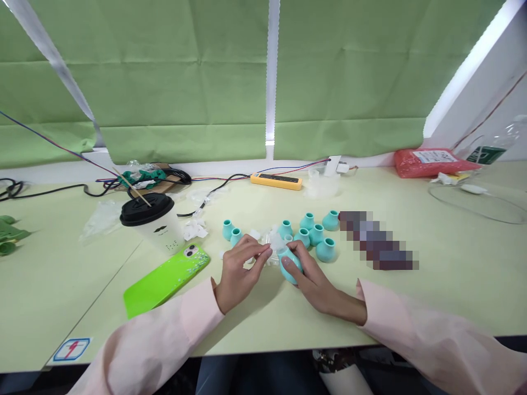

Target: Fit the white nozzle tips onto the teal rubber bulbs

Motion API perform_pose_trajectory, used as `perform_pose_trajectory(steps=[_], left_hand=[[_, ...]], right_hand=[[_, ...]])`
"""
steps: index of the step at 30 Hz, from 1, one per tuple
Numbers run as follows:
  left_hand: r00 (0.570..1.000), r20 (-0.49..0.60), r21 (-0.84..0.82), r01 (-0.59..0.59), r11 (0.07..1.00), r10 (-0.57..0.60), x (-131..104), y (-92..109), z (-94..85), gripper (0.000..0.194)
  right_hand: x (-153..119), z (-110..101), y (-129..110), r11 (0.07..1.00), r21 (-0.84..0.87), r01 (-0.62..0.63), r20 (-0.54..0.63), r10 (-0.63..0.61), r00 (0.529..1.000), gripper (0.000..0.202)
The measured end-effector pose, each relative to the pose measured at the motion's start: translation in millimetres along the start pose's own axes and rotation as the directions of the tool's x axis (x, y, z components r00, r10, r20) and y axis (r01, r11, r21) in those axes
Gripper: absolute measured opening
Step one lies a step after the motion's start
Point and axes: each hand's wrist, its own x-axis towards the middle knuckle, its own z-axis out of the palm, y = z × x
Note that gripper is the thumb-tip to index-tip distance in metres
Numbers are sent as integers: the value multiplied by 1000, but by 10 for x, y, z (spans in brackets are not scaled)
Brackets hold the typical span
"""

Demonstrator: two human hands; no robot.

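Teal and rounded, the cap point(289, 265) sits low on the pale green worktop point(453, 285) near its front edge, gripped by the right hand point(313, 282) with fingers closed around it, while the left hand point(239, 272) just beside it pinches a clear plastic piece point(275, 244) at the cap's top. Just behind lie more teal caps point(317, 235) in a loose cluster, with a green phone point(167, 278) and a lidded cup point(151, 220) to the left. Farther back a yellow power strip point(276, 181) rests below the green curtain point(185, 82).
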Motion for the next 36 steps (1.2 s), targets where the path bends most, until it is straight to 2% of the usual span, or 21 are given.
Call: perform_pose_trajectory(steps=[3, 6, 9, 11, 13, 14, 16, 18, 19, 22, 24, 26, 28, 30, 31, 32, 34, 36], left_hand=[[992, 2, 151, -124, 981, 125, 17, 11, -5, 8], [965, 7, 261, -256, 931, 263, 36, 4, -12, 8], [911, 42, 397, -393, 829, 411, 34, -39, -34, 9], [865, 100, 484, -473, 736, 491, 20, -81, -56, 10], [837, 172, 544, -521, 658, 520, 4, -127, -73, 11], [836, 208, 567, -526, 634, 508, 0, -151, -76, 11], [870, 275, 617, -487, 618, 410, -1, -202, -71, 12], [914, 336, 665, -400, 630, 226, 6, -260, -57, 16], [923, 364, 680, -355, 641, 125, 11, -290, -50, 19], [890, 446, 669, -262, 695, -94, 22, -364, -35, 24], [877, 462, 634, -223, 740, -132, 26, -383, -33, 24], [902, 420, 584, -185, 791, -99, 31, -360, -40, 22], [951, 305, 501, -115, 858, -50, 36, -293, -59, 20], [978, 192, 351, 10, 936, -82, 41, -195, -89, 21], [973, 183, 251, 91, 964, -140, 45, -143, -106, 21], [955, 217, 150, 171, 974, -201, 50, -95, -121, 22], [887, 352, 22, 311, 950, -298, 64, -22, -137, 28], [816, 463, 19, 383, 924, -348, 81, 16, -132, 33]], right_hand=[[3, 2, 3, 989, -142, 48, -26, -52, 998, 14], [-10, 29, 18, 979, -193, 65, -26, -72, 997, 13], [-8, 59, 54, 976, -203, 81, -90, -100, 991, 14], [15, 56, 84, 978, -194, 81, -175, -116, 978, 14], [45, 32, 106, 984, -166, 66, -256, -108, 961, 14], [57, 17, 111, 987, -147, 58, -277, -98, 956, 14], [65, -8, 105, 992, -111, 58, -248, -84, 965, 15], [53, -16, 85, 994, -84, 76, -166, -89, 982, 16], [44, -13, 75, 994, -73, 83, -127, -92, 988, 16], [30, 5, 64, 996, -34, 77, -65, -79, 995, 15], [40, 14, 77, 999, -8, 52, -57, -52, 997, 15], [57, 18, 93, 1000, 6, 26, -51, -26, 998, 16], [67, 18, 99, 1000, -3, 10, -33, -10, 999, 18], [65, 16, 86, 999, -38, 13, -10, -13, 1000, 20], [59, 14, 74, 998, -62, 23, 8, -22, 1000, 21], [52, 14, 60, 995, -88, 37, 35, -34, 999, 21], [37, 15, 32, 988, -130, 81, 106, -68, 992, 21], [26, 22, 15, 981, -140, 133, 170, -108, 979, 20]])
